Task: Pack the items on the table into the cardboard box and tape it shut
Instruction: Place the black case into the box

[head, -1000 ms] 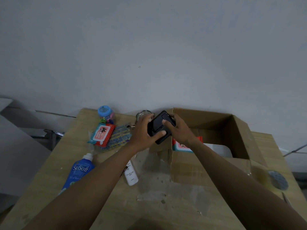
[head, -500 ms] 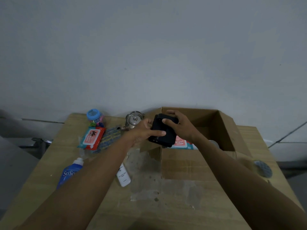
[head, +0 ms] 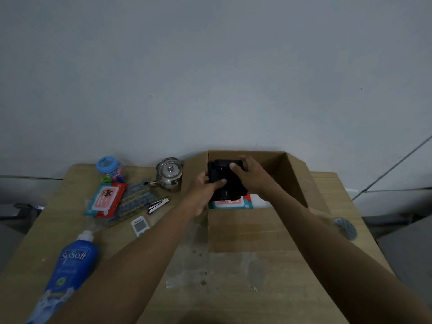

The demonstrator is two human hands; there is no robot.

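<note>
Both hands, left hand (head: 203,186) and right hand (head: 250,176), grip a black pouch (head: 224,181) between them over the open cardboard box (head: 243,232).

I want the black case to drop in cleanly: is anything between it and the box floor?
Partly. Both hands, left and right, hold the black case over the open cardboard box. A wipes pack already lies inside beneath it; the flaps stand clear.

Dim, flat, bluish light; soft shadows; slight overall blur; wide-angle bending toward left and right edges.
</note>
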